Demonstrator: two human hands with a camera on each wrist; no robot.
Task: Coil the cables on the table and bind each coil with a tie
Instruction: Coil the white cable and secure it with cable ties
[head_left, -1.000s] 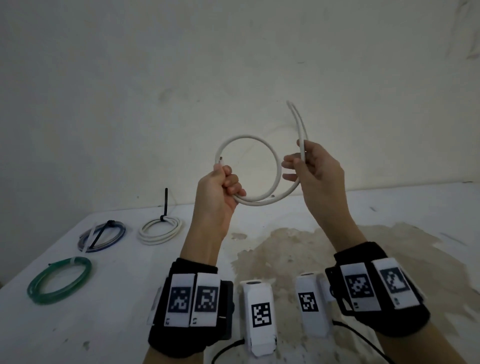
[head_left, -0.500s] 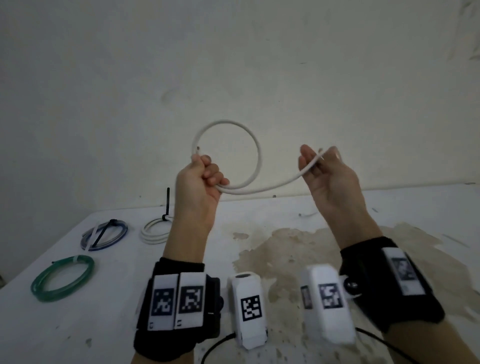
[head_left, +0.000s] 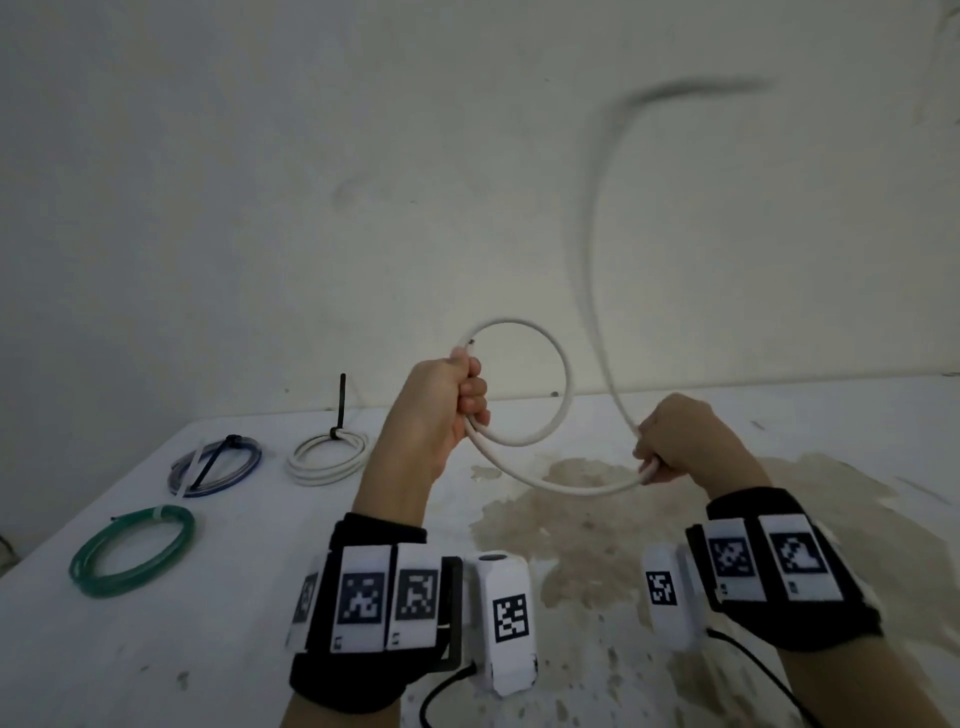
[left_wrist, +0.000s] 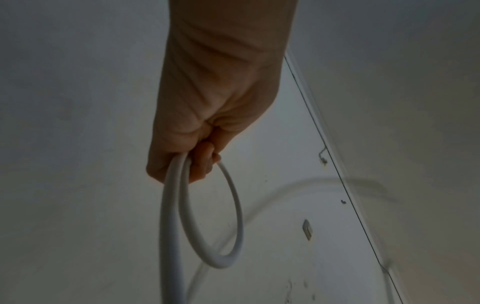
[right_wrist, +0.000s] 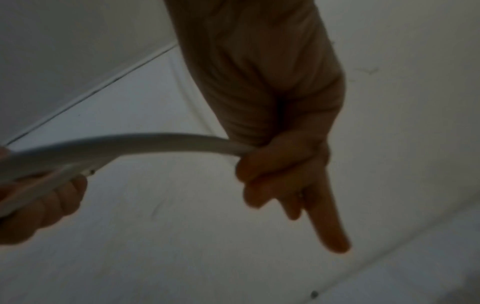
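A white cable (head_left: 563, 387) is held in the air above the table. My left hand (head_left: 457, 400) grips its one round loop (left_wrist: 233, 226) in a fist, with the cable's end sticking up by the thumb. From there the cable sags to my right hand (head_left: 670, 447), which grips it (right_wrist: 145, 144) with curled fingers while one finger points straight out. Past the right hand the loose tail (head_left: 597, 223) arcs high in front of the wall, blurred by motion.
On the white table (head_left: 857, 457) at the left lie three bound coils: a white one (head_left: 327, 454) with an upright black tie, a blue one (head_left: 215, 465), and a green one (head_left: 132, 551). A brown stain (head_left: 587, 525) marks the table's middle.
My right hand has dropped lower, turned palm-down and closed round the cable. The loose tail has whipped up high. The left hand has kept its loop and come down a little.
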